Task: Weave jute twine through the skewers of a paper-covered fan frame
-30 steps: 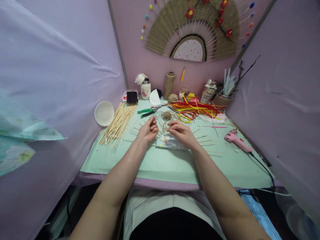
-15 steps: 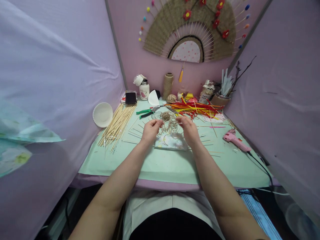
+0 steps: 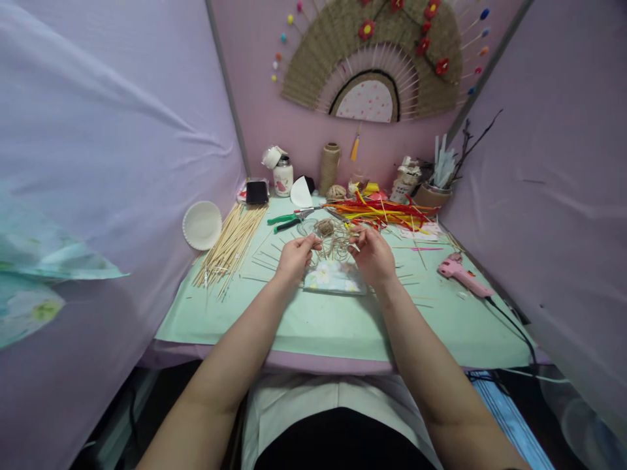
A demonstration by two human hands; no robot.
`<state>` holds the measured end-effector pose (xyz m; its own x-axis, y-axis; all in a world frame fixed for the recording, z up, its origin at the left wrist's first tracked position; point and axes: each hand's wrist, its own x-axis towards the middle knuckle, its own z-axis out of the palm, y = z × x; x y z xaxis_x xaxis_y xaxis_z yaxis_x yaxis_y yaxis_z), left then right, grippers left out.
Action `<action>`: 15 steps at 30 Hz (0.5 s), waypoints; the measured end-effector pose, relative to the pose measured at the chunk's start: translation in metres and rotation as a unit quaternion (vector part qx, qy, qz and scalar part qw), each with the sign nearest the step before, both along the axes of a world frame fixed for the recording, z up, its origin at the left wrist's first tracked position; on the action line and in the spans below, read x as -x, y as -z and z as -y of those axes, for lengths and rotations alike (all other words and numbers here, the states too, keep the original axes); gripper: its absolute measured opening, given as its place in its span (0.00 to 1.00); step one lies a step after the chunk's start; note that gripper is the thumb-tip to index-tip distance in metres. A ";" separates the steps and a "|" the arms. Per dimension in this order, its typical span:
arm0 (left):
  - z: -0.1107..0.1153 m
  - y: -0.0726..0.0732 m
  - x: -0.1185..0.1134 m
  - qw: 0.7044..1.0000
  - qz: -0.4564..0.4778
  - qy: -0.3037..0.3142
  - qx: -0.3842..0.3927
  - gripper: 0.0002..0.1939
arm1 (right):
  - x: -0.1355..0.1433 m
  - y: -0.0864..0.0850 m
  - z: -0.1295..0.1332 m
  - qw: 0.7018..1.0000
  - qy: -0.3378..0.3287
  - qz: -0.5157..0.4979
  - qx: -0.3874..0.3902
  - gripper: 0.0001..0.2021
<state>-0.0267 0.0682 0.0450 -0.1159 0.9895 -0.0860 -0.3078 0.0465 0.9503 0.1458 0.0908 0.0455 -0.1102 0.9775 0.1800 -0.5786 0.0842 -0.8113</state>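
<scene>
Tan twine (image 3: 335,243) heaped loosely between left hand (image 3: 296,256), fingertips pinched, and right hand (image 3: 375,258), fingers curled, hold cannot be told; loops could be knotted if pulled hastily.

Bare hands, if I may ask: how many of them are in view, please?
2: the left hand, left of the twine tangle, and the right hand, right of it. Some fingers are hidden.

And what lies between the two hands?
The head view shows loose twine between the left hand and right hand, with a flowered panel nearer the camera.
</scene>
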 end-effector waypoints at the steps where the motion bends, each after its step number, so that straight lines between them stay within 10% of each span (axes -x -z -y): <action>1: 0.001 -0.001 0.000 0.999 0.029 0.014 0.008 0.18 | 0.001 -0.001 0.002 1.000 0.000 -0.002 -0.012 0.14; 15: -0.001 -0.004 0.010 0.978 0.204 0.031 -0.019 0.15 | 0.003 0.010 0.003 0.976 -0.188 0.078 0.078 0.17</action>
